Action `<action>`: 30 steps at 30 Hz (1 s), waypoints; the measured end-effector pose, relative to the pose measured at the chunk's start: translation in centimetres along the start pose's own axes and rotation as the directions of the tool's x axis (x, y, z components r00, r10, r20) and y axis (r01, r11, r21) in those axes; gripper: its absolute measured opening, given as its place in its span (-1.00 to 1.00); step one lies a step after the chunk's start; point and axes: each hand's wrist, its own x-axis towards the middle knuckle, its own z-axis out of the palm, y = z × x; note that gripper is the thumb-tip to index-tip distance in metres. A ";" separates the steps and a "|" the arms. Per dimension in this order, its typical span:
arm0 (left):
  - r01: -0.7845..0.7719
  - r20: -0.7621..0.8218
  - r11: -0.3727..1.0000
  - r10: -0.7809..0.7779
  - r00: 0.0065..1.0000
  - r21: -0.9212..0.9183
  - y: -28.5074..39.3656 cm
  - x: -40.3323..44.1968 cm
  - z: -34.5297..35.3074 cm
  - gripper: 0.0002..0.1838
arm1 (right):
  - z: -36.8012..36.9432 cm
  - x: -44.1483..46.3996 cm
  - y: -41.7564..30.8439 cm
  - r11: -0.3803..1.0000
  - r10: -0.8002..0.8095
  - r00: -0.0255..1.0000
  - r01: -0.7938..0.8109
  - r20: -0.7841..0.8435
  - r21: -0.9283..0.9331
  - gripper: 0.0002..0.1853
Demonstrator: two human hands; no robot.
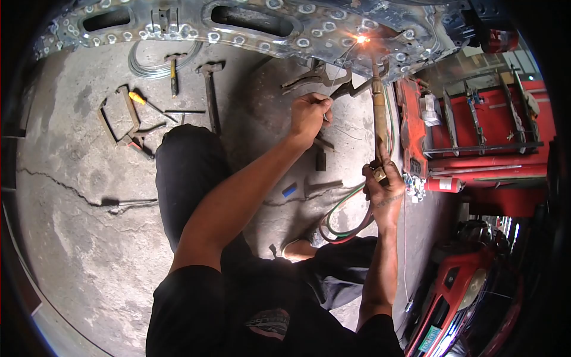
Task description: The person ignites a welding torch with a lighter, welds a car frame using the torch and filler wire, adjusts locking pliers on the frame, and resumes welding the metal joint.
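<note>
My right hand (385, 187) is wrapped around the lower end of a gas torch (379, 110), which points upward. Its tip meets a metal panel (196, 33), where a bright orange glow (361, 39) shows. Closed in a pinch, my left hand (310, 118) holds a thin filler wire (341, 70) whose far end reaches toward the glow. Locking pliers (315, 77) hang by the panel's lower edge, just beyond my left hand. Red and green hoses (345, 237) loop below my right hand. Round weld marks cover the panel, along with long slots.
On the concrete floor at left lie a hammer (210, 95), a yellow-handled hammer (173, 76), a screwdriver (140, 99), clamps (132, 116) and coiled wire (143, 68). Right stand a red rack (493, 157), a fire extinguisher (443, 184) and a red car front (455, 285).
</note>
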 end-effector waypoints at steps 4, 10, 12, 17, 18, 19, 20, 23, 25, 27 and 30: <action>0.001 0.013 1.000 -0.001 1.000 -0.008 -0.2 0.2 -0.2 -0.89 | 0.0 0.0 -0.5 0.999 0.042 0.999 -0.042 -0.004 -0.004 -0.25; -0.004 0.016 1.000 0.005 1.000 -0.025 -0.2 0.2 -0.1 -0.89 | 0.2 -0.1 -1.2 0.997 0.058 0.998 -0.059 -0.033 -0.040 -0.36; -0.002 0.014 1.000 0.002 1.000 -0.019 -0.1 0.1 -0.1 -0.90 | 0.1 -0.1 -1.4 0.996 0.058 0.998 -0.061 -0.038 -0.068 -0.37; 0.000 0.007 1.000 0.000 1.000 -0.017 -0.2 0.1 -0.1 -0.90 | 0.3 0.0 -0.2 0.997 -0.019 0.999 0.016 -0.032 -0.080 -0.37; -0.001 0.009 1.000 0.001 1.000 -0.017 -0.2 0.1 -0.1 -0.90 | 0.3 0.0 0.1 0.995 -0.038 0.999 0.035 -0.031 -0.094 -0.37; -0.002 0.010 1.000 0.002 1.000 -0.016 -0.2 0.1 -0.1 -0.90 | 0.3 0.0 0.3 0.993 -0.057 0.998 0.054 -0.029 -0.108 -0.37; -0.002 0.008 1.000 0.002 1.000 -0.016 -0.3 0.2 -0.1 -0.90 | 0.2 0.0 0.5 0.990 -0.076 0.997 0.072 -0.028 -0.122 -0.37; 0.000 0.002 1.000 0.000 1.000 -0.018 -0.3 0.2 -0.1 -0.90 | 0.3 0.0 0.6 0.985 -0.098 0.995 0.093 -0.029 -0.147 -0.38; 0.004 0.002 1.000 -0.004 1.000 -0.023 -0.4 0.2 -0.1 -0.90 | 0.3 0.1 0.6 0.984 -0.098 0.995 0.093 -0.030 -0.149 -0.38; 0.005 0.004 1.000 -0.005 1.000 -0.027 -0.4 0.1 -0.1 -0.90 | 0.3 0.1 0.5 0.985 -0.092 0.995 0.087 -0.030 -0.149 -0.39; 0.006 0.007 1.000 -0.006 1.000 -0.025 -0.4 0.1 -0.1 -0.90 | 0.2 0.1 0.3 0.986 -0.081 0.996 0.075 -0.031 -0.151 -0.39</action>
